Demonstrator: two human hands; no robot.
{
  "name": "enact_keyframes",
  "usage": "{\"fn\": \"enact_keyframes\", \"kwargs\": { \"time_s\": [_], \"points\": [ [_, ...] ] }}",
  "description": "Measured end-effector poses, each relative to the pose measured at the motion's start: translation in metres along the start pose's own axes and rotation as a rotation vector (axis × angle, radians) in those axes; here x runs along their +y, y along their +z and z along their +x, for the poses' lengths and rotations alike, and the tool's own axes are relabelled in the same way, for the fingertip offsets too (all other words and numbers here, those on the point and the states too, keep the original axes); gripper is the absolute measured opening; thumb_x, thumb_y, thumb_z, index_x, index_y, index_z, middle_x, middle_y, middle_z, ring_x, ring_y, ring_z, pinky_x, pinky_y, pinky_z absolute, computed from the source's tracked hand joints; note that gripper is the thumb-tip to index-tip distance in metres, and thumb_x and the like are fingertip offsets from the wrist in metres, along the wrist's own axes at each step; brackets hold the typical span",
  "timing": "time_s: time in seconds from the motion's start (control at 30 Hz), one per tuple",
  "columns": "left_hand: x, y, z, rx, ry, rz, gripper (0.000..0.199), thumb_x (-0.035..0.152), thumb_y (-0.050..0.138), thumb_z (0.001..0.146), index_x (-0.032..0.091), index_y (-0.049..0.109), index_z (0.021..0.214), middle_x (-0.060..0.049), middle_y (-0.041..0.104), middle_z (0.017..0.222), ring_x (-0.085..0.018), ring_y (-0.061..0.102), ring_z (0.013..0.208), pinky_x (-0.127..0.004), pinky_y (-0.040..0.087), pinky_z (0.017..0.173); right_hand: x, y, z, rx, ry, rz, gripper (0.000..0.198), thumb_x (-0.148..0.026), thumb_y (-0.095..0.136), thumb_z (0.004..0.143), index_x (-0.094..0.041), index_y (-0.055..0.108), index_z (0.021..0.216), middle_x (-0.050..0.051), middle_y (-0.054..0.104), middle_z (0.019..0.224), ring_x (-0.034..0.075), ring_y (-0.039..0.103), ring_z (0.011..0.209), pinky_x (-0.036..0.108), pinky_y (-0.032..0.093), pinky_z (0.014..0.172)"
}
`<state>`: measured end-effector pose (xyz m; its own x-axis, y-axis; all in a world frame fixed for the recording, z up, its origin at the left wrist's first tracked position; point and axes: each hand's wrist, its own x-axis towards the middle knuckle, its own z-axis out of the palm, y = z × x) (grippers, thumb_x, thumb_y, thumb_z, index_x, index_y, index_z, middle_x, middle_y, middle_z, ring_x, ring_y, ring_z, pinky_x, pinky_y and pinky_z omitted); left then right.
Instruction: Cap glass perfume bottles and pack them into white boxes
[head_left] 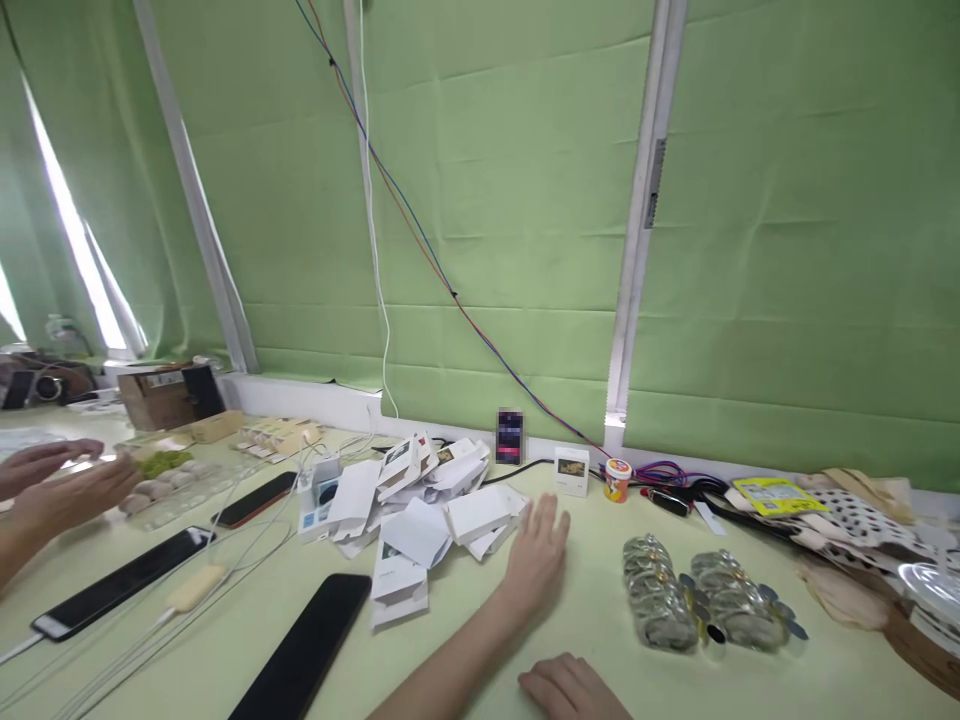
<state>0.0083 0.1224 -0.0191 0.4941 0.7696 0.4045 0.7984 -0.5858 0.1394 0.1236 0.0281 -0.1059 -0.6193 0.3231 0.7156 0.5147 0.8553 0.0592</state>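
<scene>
Left hand (536, 555) lay flat on pale green table (585, 620), fingers spread, holding nothing, fingertips just beside pile of small white cartons (420, 500). Right hand (574, 688) at bottom edge, resting on table, only partly in view; grip could not be told. Black phone (307, 645) lay left of forearm. Foil-wrapped bundles (701, 595) sat to right. Another person's hands (56, 485) at far left.

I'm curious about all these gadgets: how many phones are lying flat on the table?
3: one phone nearest, at the bottom edge; one phone on a cable at far left; one reddish-edged phone farther back, by the white boxes. Others may be hidden.
</scene>
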Motion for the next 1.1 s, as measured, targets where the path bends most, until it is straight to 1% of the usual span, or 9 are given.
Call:
{"fn": "enact_keyframes", "kwargs": {
  "time_s": [0.07,0.13,0.2,0.33,0.57,0.7,0.8,0.9,1.1],
  "points": [
    [-0.018,-0.029,0.005,-0.01,-0.193,0.162,0.067,0.029,0.056,0.08,0.021,0.032,0.142,-0.012,0.019,0.155,-0.032,0.001,0.144,-0.055,0.004,0.114,0.001,-0.008,0.002,-0.057,-0.004,0.02,0.049,-0.054,0.018,0.097,-0.02,0.049,0.115,0.005,0.073,0.089,0.018,0.066,0.07,0.026,0.049,0.059],
    [-0.041,-0.054,0.008,-0.089,-0.407,0.202,0.072,0.041,0.063,0.074,0.016,0.039,0.138,-0.019,0.031,0.15,-0.04,0.008,0.142,-0.059,0.009,0.111,0.002,-0.014,0.004,-0.109,0.001,0.047,0.051,-0.055,0.018,0.096,-0.019,0.047,0.117,0.007,0.072,0.093,0.019,0.066,0.075,0.027,0.051,0.063],
    [-0.064,-0.07,0.006,-0.126,-0.49,0.2,0.071,0.043,0.066,0.07,0.011,0.047,0.13,-0.025,0.05,0.133,-0.047,0.025,0.135,-0.063,0.021,0.104,0.002,-0.016,0.003,-0.145,0.004,0.079,0.052,-0.056,0.017,0.096,-0.02,0.046,0.118,0.008,0.071,0.096,0.019,0.066,0.079,0.028,0.052,0.067],
    [-0.087,-0.083,-0.009,-0.088,-0.53,0.214,0.065,0.031,0.067,0.069,0.013,0.045,0.128,-0.018,0.059,0.117,-0.037,0.051,0.115,-0.048,0.037,0.096,0.004,-0.011,-0.001,-0.201,0.044,0.117,0.049,-0.058,0.023,0.094,-0.022,0.045,0.12,0.008,0.069,0.1,0.02,0.065,0.084,0.029,0.052,0.073],
    [-0.081,-0.077,-0.02,0.05,-0.496,0.289,0.04,0.005,0.04,0.085,0.013,0.049,0.123,-0.019,0.045,0.134,-0.031,0.034,0.13,-0.045,0.029,0.103,0.005,-0.009,-0.001,-0.189,0.012,0.144,0.052,-0.059,0.017,0.094,-0.022,0.045,0.119,0.009,0.068,0.099,0.02,0.064,0.082,0.029,0.051,0.071],
    [-0.064,-0.055,-0.017,-0.024,-0.413,0.232,0.023,0.018,0.046,0.089,0.017,0.061,0.105,-0.013,0.061,0.107,-0.027,0.053,0.106,-0.036,0.044,0.086,0.005,-0.01,-0.001,-0.192,0.01,0.161,0.054,-0.059,0.015,0.094,-0.021,0.047,0.115,0.008,0.067,0.097,0.02,0.063,0.081,0.029,0.051,0.071],
    [-0.051,-0.04,-0.017,-0.012,-0.449,0.213,0.038,0.037,0.054,0.086,0.011,0.057,0.114,-0.019,0.06,0.106,-0.035,0.052,0.106,-0.042,0.043,0.085,0.004,-0.014,0.001,-0.243,0.031,0.185,0.043,-0.053,0.026,0.096,-0.021,0.05,0.111,0.009,0.066,0.101,0.02,0.062,0.086,0.029,0.051,0.074],
    [-0.045,-0.036,-0.019,0.013,-0.494,0.181,0.053,0.034,0.058,0.082,0.008,0.047,0.127,-0.022,0.056,0.114,-0.038,0.05,0.11,-0.046,0.041,0.088,0.002,-0.026,0.005,-0.31,0.081,0.216,0.031,-0.043,0.043,0.094,-0.02,0.053,0.113,0.011,0.065,0.106,0.022,0.061,0.09,0.032,0.051,0.078],
    [-0.04,-0.049,-0.036,0.027,-0.431,-0.016,0.072,0.036,0.063,0.074,0.015,0.033,0.136,-0.014,0.05,0.122,-0.03,0.055,0.109,-0.036,0.044,0.089,-0.006,-0.057,0.011,-0.248,0.318,0.474,0.033,-0.022,0.048,0.089,-0.024,0.05,0.122,0.009,0.063,0.111,0.021,0.06,0.098,0.032,0.049,0.086]
  ]
}}
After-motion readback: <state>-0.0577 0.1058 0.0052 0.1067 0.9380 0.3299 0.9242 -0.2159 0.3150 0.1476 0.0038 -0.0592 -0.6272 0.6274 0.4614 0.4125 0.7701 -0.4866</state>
